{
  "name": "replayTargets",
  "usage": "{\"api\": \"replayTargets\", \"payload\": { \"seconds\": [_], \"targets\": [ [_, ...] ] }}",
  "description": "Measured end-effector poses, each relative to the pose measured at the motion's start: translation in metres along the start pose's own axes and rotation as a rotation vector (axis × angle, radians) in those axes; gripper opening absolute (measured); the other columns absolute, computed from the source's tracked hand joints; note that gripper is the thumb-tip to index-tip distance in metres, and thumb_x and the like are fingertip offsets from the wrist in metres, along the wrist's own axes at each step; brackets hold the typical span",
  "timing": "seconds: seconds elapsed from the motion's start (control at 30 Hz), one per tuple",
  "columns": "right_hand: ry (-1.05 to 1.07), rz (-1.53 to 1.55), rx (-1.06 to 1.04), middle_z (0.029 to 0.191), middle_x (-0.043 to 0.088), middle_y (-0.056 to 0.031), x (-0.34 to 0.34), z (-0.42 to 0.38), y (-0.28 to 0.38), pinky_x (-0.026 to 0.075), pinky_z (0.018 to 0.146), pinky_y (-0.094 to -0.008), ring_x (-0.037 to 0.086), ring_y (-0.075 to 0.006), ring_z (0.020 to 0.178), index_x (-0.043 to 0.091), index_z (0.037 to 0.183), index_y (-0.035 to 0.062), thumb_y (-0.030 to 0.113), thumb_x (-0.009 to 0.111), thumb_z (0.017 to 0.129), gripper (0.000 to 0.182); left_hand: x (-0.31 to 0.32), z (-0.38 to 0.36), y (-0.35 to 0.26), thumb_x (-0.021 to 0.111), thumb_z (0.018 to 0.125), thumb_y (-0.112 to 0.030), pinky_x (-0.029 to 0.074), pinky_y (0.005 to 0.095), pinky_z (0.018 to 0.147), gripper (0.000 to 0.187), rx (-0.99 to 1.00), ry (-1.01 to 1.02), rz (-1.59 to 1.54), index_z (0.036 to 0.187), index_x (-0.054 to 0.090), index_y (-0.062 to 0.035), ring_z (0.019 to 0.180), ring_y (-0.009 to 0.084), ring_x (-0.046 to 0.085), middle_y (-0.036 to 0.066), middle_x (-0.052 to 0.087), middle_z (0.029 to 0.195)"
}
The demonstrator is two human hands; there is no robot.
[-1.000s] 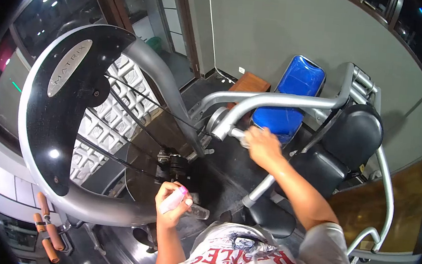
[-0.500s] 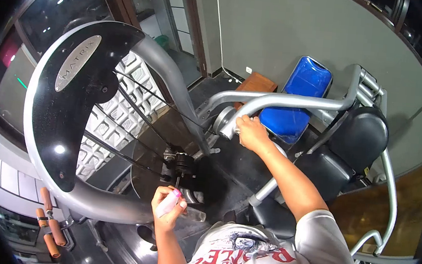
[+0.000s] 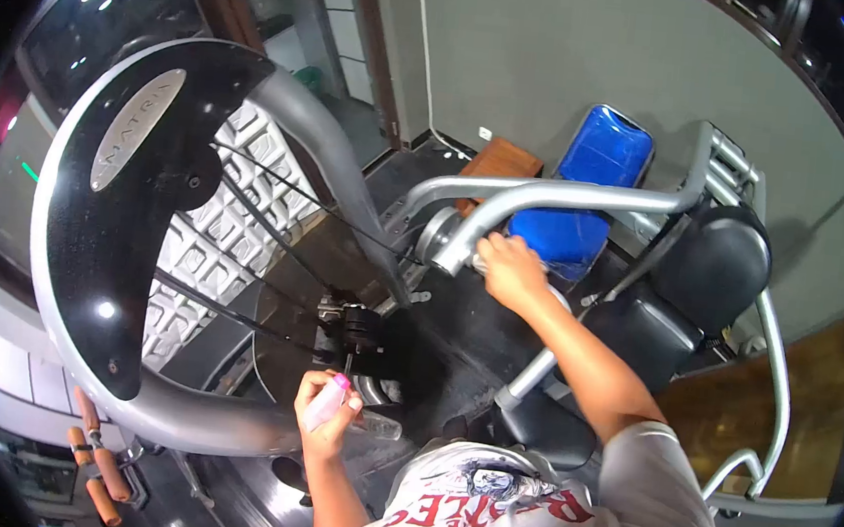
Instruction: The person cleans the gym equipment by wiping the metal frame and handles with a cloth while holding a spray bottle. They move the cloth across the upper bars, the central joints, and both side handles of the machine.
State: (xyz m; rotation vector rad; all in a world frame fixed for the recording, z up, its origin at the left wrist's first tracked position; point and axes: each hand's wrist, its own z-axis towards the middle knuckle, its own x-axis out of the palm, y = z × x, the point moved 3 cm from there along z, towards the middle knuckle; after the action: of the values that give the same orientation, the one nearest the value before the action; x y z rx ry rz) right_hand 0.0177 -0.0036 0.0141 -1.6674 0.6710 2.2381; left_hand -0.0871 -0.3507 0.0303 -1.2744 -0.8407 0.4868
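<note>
My left hand (image 3: 325, 421) is wrapped round a small pale pink bottle (image 3: 325, 404) with a brighter pink cap, held upright in front of the weight machine's lower parts. My right arm reaches forward to the machine's curved silver bar (image 3: 548, 196). Curled fingers of my right hand (image 3: 516, 277) are just beside and below the bar's lower end, with a bit of something whitish at the fingertips; I cannot tell what it is. Left of that hand, a round silver and black part (image 3: 438, 233) sits behind the bar end.
A tall black and silver machine housing (image 3: 103, 236) with cables stands at left. Black padded seat (image 3: 637, 328) and backrest (image 3: 715, 264) are at right. Behind the bar lie a blue padded board (image 3: 608, 149) and a brown wooden box (image 3: 506, 160), near a grey wall.
My right hand has come off the bar's end, slightly down and right of it. My left hand keeps its hold on the bottle. The view has shifted a little.
</note>
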Motion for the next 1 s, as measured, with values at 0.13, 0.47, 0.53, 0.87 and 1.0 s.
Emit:
{"api": "replayTargets", "payload": {
  "seconds": [0.13,0.47,0.53,0.87,1.0],
  "targets": [
    [0.143,0.406,0.216,0.114,0.069,-0.0207,0.001,0.017,-0.030,0.053,0.089,-0.0502,0.067,-0.0421,0.104,0.062,0.116,0.0045,0.020,0.062,0.092,0.029,0.035,0.011,-0.006,0.075,0.077,0.000,0.050,0.0274,0.052,0.035,0.021,0.159,-0.062,0.100,0.049,-0.0045,0.061,0.0149,0.057,0.009,0.059,0.084],
    [-0.132,1.534,0.586,0.126,0.065,-0.0094,0.000,-0.113,-0.092,0.051,0.097,-0.0340,0.063,-0.0191,0.116,0.059,0.133,0.0033,0.020,0.052,0.108,0.030,0.002,-0.007,0.003,0.077,0.076,0.001,0.052,0.0262,0.053,0.036,-0.030,0.123,-0.072,0.102,0.052,-0.0040,0.065,0.0137,0.061,0.008,0.061,0.086],
    [-0.405,1.760,0.707,0.128,0.063,-0.0074,0.014,-0.155,-0.075,0.052,0.099,-0.0334,0.062,-0.0182,0.118,0.052,0.139,0.0046,0.019,0.049,0.109,0.033,-0.016,-0.007,0.010,0.076,0.076,0.003,0.054,0.0261,0.054,0.036,-0.056,0.052,-0.056,0.102,0.052,-0.0039,0.067,0.0132,0.062,0.007,0.061,0.087],
    [-0.566,1.013,0.881,0.094,0.069,-0.0144,-0.013,-0.154,-0.026,0.056,0.069,-0.0301,0.068,-0.0154,0.081,0.048,0.111,0.0068,0.015,0.049,0.107,0.009,0.021,0.038,0.014,0.077,0.078,0.000,0.052,0.0262,0.054,0.034,-0.010,0.162,-0.080,0.101,0.051,-0.0029,0.066,0.0132,0.060,0.010,0.062,0.086],
    [-0.360,0.935,0.799,0.091,0.069,-0.0173,-0.001,-0.129,-0.080,0.052,0.081,-0.0404,0.068,-0.0270,0.087,0.057,0.109,0.0016,0.017,0.059,0.099,0.019,0.056,0.043,0.010,0.074,0.077,0.002,0.049,0.0290,0.053,0.034,-0.033,0.283,-0.063,0.100,0.049,-0.0034,0.058,0.0159,0.055,0.010,0.058,0.083]
  ]
}}
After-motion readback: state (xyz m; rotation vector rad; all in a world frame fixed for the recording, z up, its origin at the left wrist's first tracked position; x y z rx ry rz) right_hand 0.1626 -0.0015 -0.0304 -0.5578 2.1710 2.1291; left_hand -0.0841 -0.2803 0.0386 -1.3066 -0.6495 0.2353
